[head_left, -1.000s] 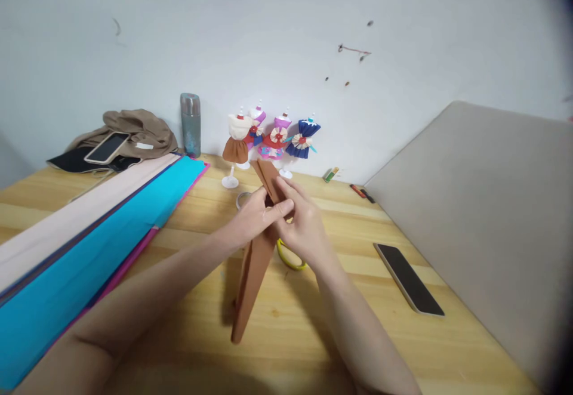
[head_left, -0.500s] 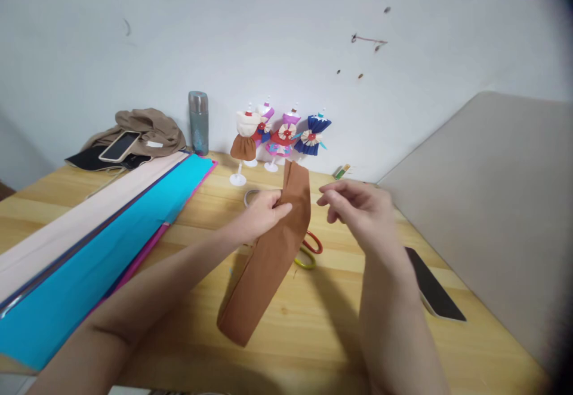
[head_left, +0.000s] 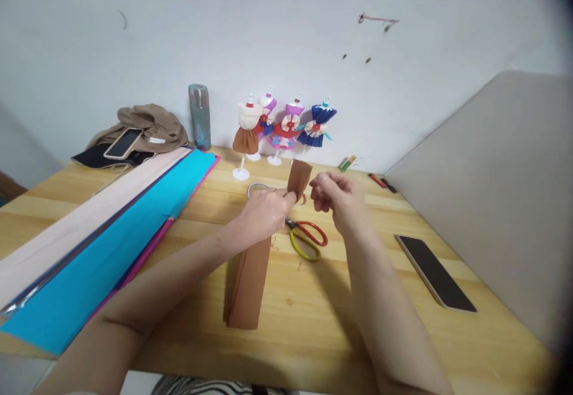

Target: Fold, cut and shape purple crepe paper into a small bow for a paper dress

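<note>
My left hand (head_left: 264, 213) is closed around a long folded strip of brown crepe paper (head_left: 247, 281). The strip's upper end sticks up past my fingers and its lower end rests on the wooden table (head_left: 313, 323). Just right of that upper end, my right hand (head_left: 336, 199) hovers with its fingers curled in a loose pinch; I cannot see anything in them. Beneath the hands lie scissors (head_left: 307, 240) with one red and one yellow handle loop. A roll of clear tape (head_left: 256, 190) lies behind my left hand.
Long sheets of pink, blue and magenta paper (head_left: 102, 234) cover the table's left side. Several small mannequins in paper dresses (head_left: 282, 126) stand by the wall, beside a grey flask (head_left: 199, 117). A phone (head_left: 433, 272) lies at the right, near a grey panel (head_left: 501, 192). Another phone (head_left: 123, 142) rests on brown cloth.
My right hand let go of the brown strip, moved off to the right, then came back close to its top. The left hand keeps hold, and the strip's lower end now rests on the table.
</note>
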Available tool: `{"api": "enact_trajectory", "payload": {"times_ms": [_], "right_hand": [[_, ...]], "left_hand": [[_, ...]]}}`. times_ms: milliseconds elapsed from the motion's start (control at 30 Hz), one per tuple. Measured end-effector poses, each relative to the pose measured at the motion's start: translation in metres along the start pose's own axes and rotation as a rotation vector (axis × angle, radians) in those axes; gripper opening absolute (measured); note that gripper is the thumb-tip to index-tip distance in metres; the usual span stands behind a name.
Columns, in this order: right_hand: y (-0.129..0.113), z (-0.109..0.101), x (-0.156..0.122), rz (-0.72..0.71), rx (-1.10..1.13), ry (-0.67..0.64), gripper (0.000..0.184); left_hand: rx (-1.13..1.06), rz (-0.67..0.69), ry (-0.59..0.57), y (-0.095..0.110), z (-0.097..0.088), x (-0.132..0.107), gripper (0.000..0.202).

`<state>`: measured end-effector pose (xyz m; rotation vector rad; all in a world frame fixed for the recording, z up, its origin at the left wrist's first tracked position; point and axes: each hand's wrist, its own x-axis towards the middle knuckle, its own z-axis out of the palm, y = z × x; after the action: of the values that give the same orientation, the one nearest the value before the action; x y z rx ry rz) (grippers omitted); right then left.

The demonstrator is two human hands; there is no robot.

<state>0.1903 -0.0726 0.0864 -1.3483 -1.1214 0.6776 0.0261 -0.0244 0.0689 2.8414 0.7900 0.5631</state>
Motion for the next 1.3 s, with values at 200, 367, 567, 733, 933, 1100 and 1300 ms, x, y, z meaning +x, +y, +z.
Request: {"api": "enact_trajectory", "payload": {"times_ms": [200, 367, 567, 733, 933, 1100, 1300], "right_hand": [[0.006, 0.001, 0.002, -0.022, 0.045, -0.020, 0.039], [0.003, -0.001, 0.001, -0.030, 0.045, 0.004, 0.040], [-0.001, -0.003, -0.001, -0.035, 0.129, 0.028, 0.032], [0.001, 0.000, -0.002, -0.323, -0.129, 0.134, 0.021], [0.008, -0.008, 0.003, -0.377, -0.270, 0.129, 0.016], [0.005, -0.010, 0.003, -0.304, -0.091, 0.192, 0.013], [-0.003, -0.008, -0.003, -0.376, -0.137, 0.209, 0.007]], "left_hand": [[0.303, 0.135, 0.025, 0.002, 0.005, -0.001, 0.023], [0.347, 0.183, 0.049, 0.006, 0.007, -0.002, 0.025], [0.028, -0.068, 0.005, 0.000, -0.004, -0.001, 0.025], [-0.467, -0.082, 0.068, -0.002, -0.006, -0.001, 0.022], [-1.104, -0.120, -0.025, -0.007, -0.005, 0.003, 0.017], [-1.102, -0.124, 0.126, -0.008, -0.005, 0.002, 0.064], [-0.970, -0.063, 0.173, -0.005, -0.005, 0.000, 0.056]]}}
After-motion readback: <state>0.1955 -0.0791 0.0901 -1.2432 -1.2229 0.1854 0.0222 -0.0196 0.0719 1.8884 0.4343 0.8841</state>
